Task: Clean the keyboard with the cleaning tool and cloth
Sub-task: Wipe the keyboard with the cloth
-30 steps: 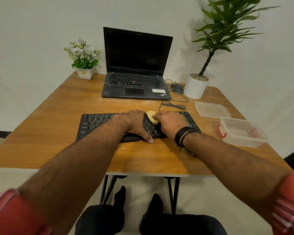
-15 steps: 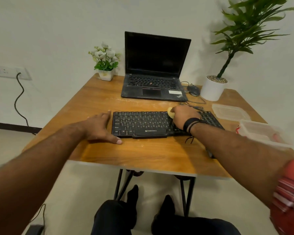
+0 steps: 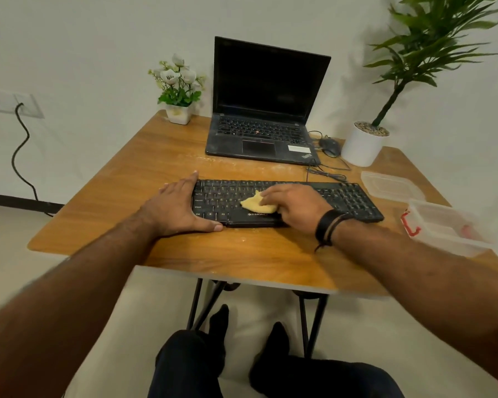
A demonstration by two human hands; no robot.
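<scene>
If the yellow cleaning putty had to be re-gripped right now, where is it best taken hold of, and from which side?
Probably at the pointed lobe of the yellow putty that sticks out toward the keyboard's left end, coming from above. The right hand covers its other end, and the lump lies flat on the keys, so only the top and left edge are free.

Soft even indoor light, faint shadows on wall, wide-angle bending at edges, blurred near forearms

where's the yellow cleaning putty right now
In the head view, the yellow cleaning putty lies on the black keyboard's left-centre keys, under the right hand's fingers, just above the spacebar.
</scene>
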